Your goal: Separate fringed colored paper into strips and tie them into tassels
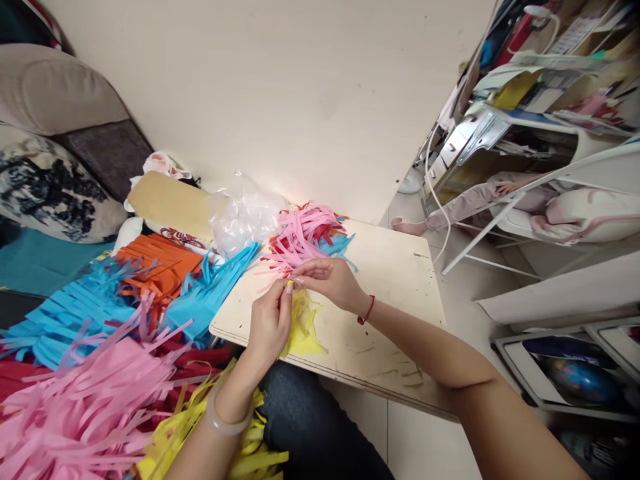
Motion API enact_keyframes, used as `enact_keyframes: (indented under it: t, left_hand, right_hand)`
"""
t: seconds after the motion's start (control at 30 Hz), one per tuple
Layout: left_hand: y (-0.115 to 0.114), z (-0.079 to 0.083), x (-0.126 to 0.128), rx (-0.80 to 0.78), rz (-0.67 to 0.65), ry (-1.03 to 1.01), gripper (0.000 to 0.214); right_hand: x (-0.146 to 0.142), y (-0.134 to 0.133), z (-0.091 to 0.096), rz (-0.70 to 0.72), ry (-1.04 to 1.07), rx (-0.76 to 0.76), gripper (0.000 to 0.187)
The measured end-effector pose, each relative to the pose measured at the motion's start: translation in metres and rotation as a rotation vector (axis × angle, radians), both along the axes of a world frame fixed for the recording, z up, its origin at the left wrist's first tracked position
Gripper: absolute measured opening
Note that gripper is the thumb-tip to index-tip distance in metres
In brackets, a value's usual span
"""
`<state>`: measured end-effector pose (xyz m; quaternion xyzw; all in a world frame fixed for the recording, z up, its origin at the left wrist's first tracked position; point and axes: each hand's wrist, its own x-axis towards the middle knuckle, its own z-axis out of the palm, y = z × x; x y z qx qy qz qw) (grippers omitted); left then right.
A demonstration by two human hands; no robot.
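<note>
Head view shows yellow fringe (305,327) by the near tabletop edge (360,382).

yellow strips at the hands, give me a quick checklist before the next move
1. Left hand pinching the gathered yellow end: ok.
2. Right hand fingertips right by that end: ok.
3. Right hand's grip on it: cannot tell, too small.
4. Yellow strips over the tabletop: ok.
5. Other strips off the tabletop: not ok, a pink bundle lies just beyond the hands.

strip bundle (303,233) on table (395,280) | bag (245,213) left of bundle | cushion (55,190) far left
</note>
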<state>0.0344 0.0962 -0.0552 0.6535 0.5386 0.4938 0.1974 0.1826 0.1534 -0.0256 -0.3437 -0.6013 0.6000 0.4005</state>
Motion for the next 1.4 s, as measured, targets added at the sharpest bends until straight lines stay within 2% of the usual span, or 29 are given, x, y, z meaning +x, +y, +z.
enact_keyframes:
  t: [0.07, 0.13, 0.2, 0.3, 0.37, 0.43, 0.47, 0.5, 0.57, 0.7, 0.77, 0.83, 0.97, 1.1, 1.27, 1.33, 1.4]
  left_hand:
    - [0.002, -0.003, -0.002, -0.028, 0.001, -0.067, 0.026]
    - [0.004, -0.006, -0.004, -0.052, 0.02, -0.14, 0.028]
    - [0.005, -0.007, -0.005, -0.062, 0.048, -0.194, 0.03]
    - [0.006, -0.005, -0.004, -0.066, 0.059, -0.209, 0.03]
    - [0.005, -0.004, -0.004, -0.073, 0.05, -0.195, 0.029]
    - [0.004, -0.004, -0.005, -0.09, 0.042, -0.19, 0.029]
    - [0.004, -0.004, -0.007, -0.097, 0.041, -0.193, 0.029]
    - [0.004, -0.004, -0.008, -0.1, 0.044, -0.198, 0.029]
    - [0.004, -0.003, -0.011, -0.094, 0.049, -0.203, 0.029]
    - [-0.002, 0.0, -0.01, -0.054, 0.035, -0.194, 0.026]
    - [-0.007, 0.003, -0.007, -0.03, 0.011, -0.169, 0.025]
    - [-0.011, 0.007, -0.003, -0.005, -0.005, -0.128, 0.025]
    - [-0.015, 0.013, 0.002, 0.067, -0.019, 0.018, 0.024]
    - [-0.016, 0.016, 0.002, 0.169, 0.023, 0.282, 0.023]
    - [-0.015, 0.014, 0.001, 0.268, 0.132, 0.602, 0.02]
    - [-0.014, 0.013, 0.0, 0.248, 0.152, 0.637, 0.017]
    - [-0.014, 0.013, -0.001, 0.219, 0.113, 0.609, 0.02]
  right_hand:
    - [-0.001, 0.002, 0.001, 0.026, -0.04, 0.061, 0.023]
    - [-0.009, 0.016, 0.004, 0.037, -0.087, 0.126, 0.021]
    - [-0.028, 0.044, 0.011, -0.006, -0.112, 0.189, 0.019]
    - [-0.068, 0.108, 0.024, -0.16, -0.134, 0.292, 0.016]
    - [-0.093, 0.146, 0.03, -0.214, -0.243, 0.338, 0.015]
    - [-0.105, 0.166, 0.033, -0.248, -0.303, 0.356, 0.015]
    - [-0.106, 0.166, 0.033, -0.259, -0.292, 0.353, 0.016]
    - [-0.102, 0.16, 0.032, -0.258, -0.255, 0.343, 0.016]
    - [-0.086, 0.131, 0.029, -0.192, -0.142, 0.314, 0.016]
    - [-0.036, 0.048, 0.025, 0.09, -0.058, 0.27, 0.013]
    - [-0.014, 0.018, 0.024, 0.093, -0.042, 0.262, 0.01]
    - [-0.001, 0.001, 0.023, 0.053, 0.001, 0.214, 0.015]
    - [0.008, -0.009, 0.02, 0.039, 0.031, 0.14, 0.03]
    - [0.008, -0.013, 0.017, 0.046, 0.048, 0.143, 0.025]
    - [0.012, -0.013, 0.014, 0.026, 0.0, 0.24, 0.023]
    - [0.014, -0.012, 0.013, 0.026, -0.044, 0.285, 0.023]
    - [0.015, -0.011, 0.013, 0.066, -0.079, 0.309, 0.024]
